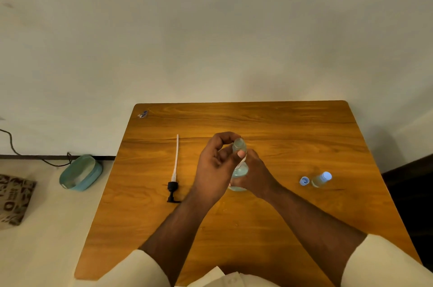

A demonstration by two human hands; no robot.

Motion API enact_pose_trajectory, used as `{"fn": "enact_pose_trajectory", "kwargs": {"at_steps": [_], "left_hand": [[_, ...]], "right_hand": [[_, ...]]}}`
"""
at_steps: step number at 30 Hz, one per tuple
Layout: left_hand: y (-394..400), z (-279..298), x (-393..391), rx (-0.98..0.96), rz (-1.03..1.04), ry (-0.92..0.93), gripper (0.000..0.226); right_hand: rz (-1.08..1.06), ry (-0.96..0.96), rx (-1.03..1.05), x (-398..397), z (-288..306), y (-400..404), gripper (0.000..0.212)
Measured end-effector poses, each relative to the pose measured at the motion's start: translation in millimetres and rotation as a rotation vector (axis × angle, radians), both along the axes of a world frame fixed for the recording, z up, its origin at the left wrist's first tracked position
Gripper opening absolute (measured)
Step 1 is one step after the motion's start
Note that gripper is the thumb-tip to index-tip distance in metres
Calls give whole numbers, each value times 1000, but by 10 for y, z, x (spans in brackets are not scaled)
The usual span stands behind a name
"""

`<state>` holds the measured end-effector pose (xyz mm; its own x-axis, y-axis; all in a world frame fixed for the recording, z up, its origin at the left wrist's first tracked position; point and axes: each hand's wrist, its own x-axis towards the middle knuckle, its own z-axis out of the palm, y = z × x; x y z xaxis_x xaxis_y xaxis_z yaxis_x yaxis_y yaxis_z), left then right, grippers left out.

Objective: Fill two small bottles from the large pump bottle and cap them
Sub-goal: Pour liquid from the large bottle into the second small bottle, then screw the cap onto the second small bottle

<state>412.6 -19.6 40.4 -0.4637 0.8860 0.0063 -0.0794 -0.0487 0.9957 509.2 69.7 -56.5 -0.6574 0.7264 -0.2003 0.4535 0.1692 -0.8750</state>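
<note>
A clear large bottle (239, 173) with pale blue liquid stands upright at the middle of the wooden table (293, 127). My right hand (256, 175) wraps its lower body from the right. Right above it, my left hand (216, 162) pinches a small clear bottle (239, 143) between thumb and fingers. Where the two bottles meet is hidden by my fingers. The black pump head with its long white tube (174, 169) lies flat to the left. On the right stands a second small bottle (321, 179) with a blue cap on, and a loose blue cap (304, 180) lies beside it.
A small wrapper (142, 114) lies at the table's far left corner. On the floor to the left are a teal bowl (80, 173), a black cable (28, 155) and a patterned mat (14, 200). Dark furniture (412, 193) stands close to the table's right edge.
</note>
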Motion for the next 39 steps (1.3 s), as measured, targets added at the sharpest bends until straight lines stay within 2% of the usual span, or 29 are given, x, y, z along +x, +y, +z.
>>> {"fn": "enact_pose_trajectory", "kwargs": {"at_steps": [2,4,6,10,13,20,24,30,34,39], "left_hand": [[39,-4,62,-14,-2,-14,25],[80,-1,119,-23,-4,-14,24],[138,1,184,-26,-8,-6,23],[258,-22,366,-11,6,-16,24],[348,-86,529,-25,-2,-20,24],[460,-193,826,-40,-8,18,25],[491,-231,938,-48,-6,42,25],[501,-286,1105,-57,3,23,25],[510,-299,1174,-45,-6,34,26],[548,-262,1225,-13,-7,19,24]], "right_hand": [[61,-48,10,105,-28,62,89],[150,-194,82,285,-53,149,114],[194,-358,157,548,-77,260,126],[189,-602,232,1138,-233,439,102],[186,-755,199,1342,-409,496,85],[242,-822,218,1433,-700,566,61],[229,-754,313,1497,-747,556,44],[199,-512,393,1631,-617,516,40],[85,-196,502,1658,-183,534,37],[-90,93,409,1714,659,689,34]]}}
